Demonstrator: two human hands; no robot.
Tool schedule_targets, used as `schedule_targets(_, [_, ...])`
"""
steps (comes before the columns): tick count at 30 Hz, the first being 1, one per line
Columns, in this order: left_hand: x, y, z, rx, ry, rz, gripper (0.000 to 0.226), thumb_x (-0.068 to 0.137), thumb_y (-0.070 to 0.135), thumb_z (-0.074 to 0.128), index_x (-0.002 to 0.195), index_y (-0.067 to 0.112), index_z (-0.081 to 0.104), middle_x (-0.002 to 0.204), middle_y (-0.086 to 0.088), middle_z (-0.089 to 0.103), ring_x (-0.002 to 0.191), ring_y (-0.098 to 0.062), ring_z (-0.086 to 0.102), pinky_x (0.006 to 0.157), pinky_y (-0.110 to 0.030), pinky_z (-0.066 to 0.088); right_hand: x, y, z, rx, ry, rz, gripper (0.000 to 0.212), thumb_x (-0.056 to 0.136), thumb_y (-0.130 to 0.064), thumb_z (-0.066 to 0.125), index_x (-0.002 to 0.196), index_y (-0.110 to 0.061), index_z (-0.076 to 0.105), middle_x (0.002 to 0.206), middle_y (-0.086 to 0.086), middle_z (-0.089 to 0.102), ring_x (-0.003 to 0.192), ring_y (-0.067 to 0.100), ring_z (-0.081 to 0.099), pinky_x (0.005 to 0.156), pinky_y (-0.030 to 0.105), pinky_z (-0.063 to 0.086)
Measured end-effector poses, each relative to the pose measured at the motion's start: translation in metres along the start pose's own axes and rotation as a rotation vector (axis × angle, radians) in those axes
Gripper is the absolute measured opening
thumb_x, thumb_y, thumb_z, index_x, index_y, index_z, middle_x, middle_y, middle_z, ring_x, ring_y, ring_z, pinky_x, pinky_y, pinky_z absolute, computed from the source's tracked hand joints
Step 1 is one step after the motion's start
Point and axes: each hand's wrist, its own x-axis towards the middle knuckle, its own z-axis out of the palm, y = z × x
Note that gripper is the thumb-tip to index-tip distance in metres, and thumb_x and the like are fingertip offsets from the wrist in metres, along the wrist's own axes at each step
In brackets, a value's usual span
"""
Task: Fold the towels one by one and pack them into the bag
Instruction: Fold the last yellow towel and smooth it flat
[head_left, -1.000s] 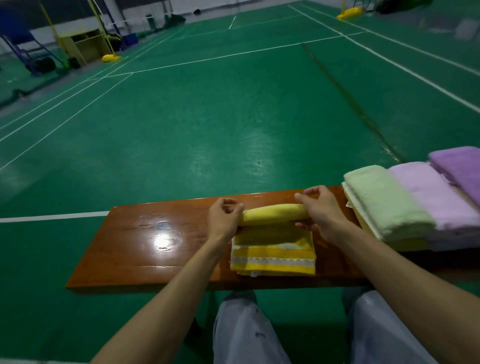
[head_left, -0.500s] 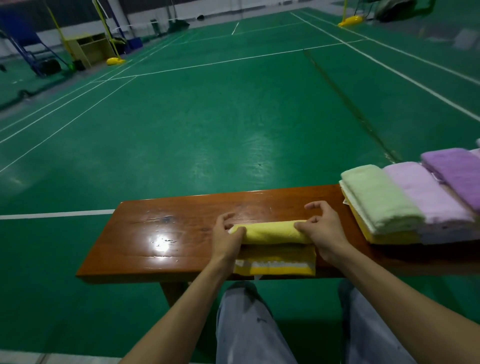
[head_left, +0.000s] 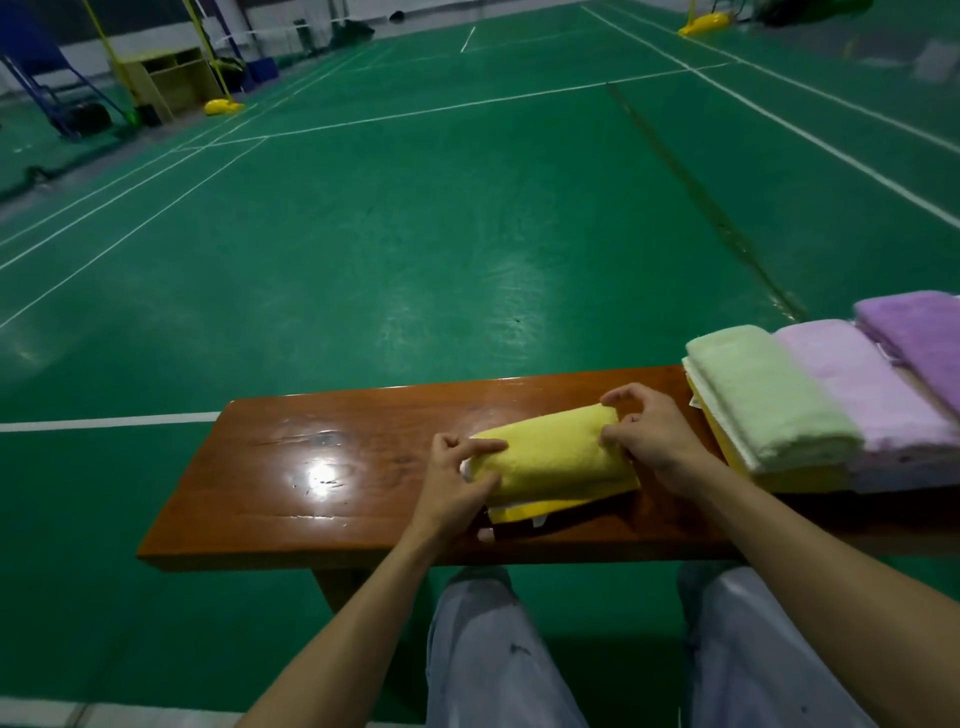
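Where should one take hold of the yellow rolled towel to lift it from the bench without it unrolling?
At its two ends, coming from the left and the right. The yellow towel lies as a roll across the bench, loose edge underneath at the near side, so fingers wrapped over each end should keep it closed. The left hand and right hand grip there.

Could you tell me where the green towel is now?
Head view, right: green towel atop a stack on the bench, between right hand and pink towel.
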Motion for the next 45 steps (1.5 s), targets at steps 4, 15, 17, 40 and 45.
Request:
schedule_targets(4, [-0.008, -0.006, -0.001, 0.160, -0.031, 0.085, 0.028, 0.088, 0.031, 0.067, 0.114, 0.040, 0.062, 0.102, 0.004, 0.042, 0.101, -0.013, 0.042, 0.086, -0.025, 0.046, -0.002, -0.010, 0.004, -0.430, 0.093, -0.127, 0.034, 0.083, -0.019, 0.070, 0.115, -0.023, 0.059, 0.097, 0.001, 0.058, 0.087, 0.018, 0.056, 0.067, 0.030, 0.046])
schedule_targets(15, [0.021, 0.019, 0.014, 0.359, -0.041, 0.166, 0.009, 0.089, 0.027, 0.066, 0.090, 0.018, 0.064, 0.136, 0.003, 0.043, 0.125, -0.007, 0.026, 0.108, -0.034, 0.027, 0.017, 0.010, 0.009, -0.779, -0.348, -0.425, 0.038, 0.098, -0.041, 0.052, 0.136, -0.045, 0.047, 0.158, 0.001, 0.022, 0.147, 0.025, 0.011, 0.118, 0.046, 0.014])
schedule_targets(17, [0.021, 0.016, 0.013, 0.307, -0.089, 0.104, 0.012, 0.086, 0.027, 0.069, 0.091, 0.023, 0.059, 0.136, 0.004, 0.041, 0.127, -0.011, 0.028, 0.108, -0.036, 0.026, 0.018, 0.013, 0.003, -0.812, -0.375, -0.390, 0.036, 0.096, -0.052, 0.048, 0.130, -0.060, 0.037, 0.161, -0.002, 0.011, 0.148, 0.027, 0.005, 0.119, 0.052, 0.012])
schedule_targets(40, [0.029, 0.051, 0.000, 0.376, -0.645, 0.250, 0.041, 0.074, 0.023, 0.082, 0.095, 0.045, 0.054, 0.110, 0.020, 0.034, 0.104, -0.004, 0.040, 0.075, -0.011, 0.048, -0.032, 0.014, -0.072, -0.595, -0.403, -0.430, 0.071, 0.065, -0.038, 0.090, 0.116, -0.058, 0.046, 0.117, -0.005, 0.035, 0.111, 0.011, 0.042, 0.099, 0.020, 0.040])
schedule_targets(45, [0.082, 0.123, 0.020, 0.512, -0.652, 0.451, 0.061, 0.071, 0.015, 0.083, 0.097, 0.060, 0.052, 0.110, 0.017, 0.034, 0.106, -0.008, 0.040, 0.089, -0.004, 0.035, -0.050, -0.001, -0.114, -0.535, -0.112, -0.404, 0.070, 0.065, -0.039, 0.089, 0.121, -0.047, 0.048, 0.113, -0.002, 0.038, 0.108, 0.016, 0.044, 0.095, 0.025, 0.043])
